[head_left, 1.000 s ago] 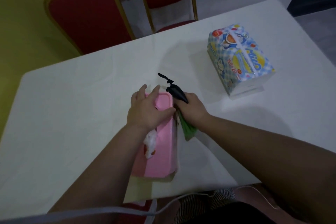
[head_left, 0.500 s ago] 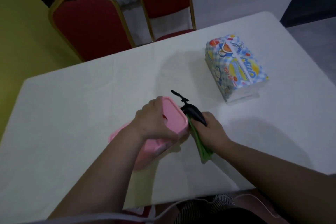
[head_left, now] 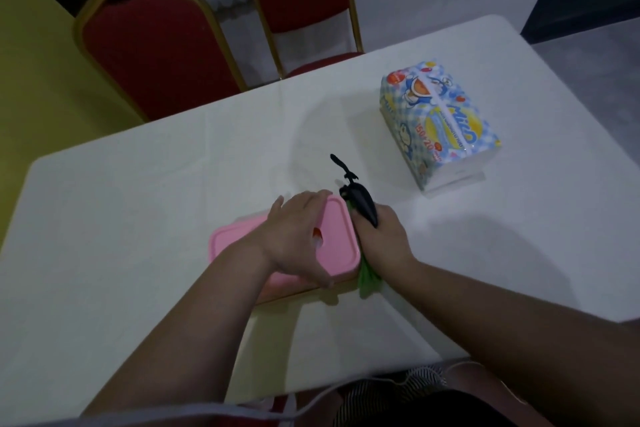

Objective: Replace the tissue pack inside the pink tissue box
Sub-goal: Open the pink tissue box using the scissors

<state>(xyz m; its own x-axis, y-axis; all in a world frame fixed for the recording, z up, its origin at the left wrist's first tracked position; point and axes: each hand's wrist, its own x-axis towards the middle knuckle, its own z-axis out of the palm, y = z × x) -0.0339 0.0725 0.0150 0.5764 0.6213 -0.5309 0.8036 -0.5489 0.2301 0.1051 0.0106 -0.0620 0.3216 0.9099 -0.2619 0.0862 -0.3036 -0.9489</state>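
Edge of pink tissue box [head_left: 341,243] gripped by your left hand [head_left: 294,232]; right hand [head_left: 384,239] beside clenched black tool [head_left: 363,204]; tissue pack [head_left: 440,125] well apart.

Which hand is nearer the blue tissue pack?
Right. The right hand, gripping a black object, is beside the pink tissue box, toward the blue tissue pack; the left hand holds the box top, farther off.

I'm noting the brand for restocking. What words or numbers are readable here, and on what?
"150+20": red, on the tissue pack.
Blue brand word on the pack's top: starts "Mi", the rest too blurred to be sure.
Small print on the pack: too small to read.
No text shows on the pink box or the black tool.
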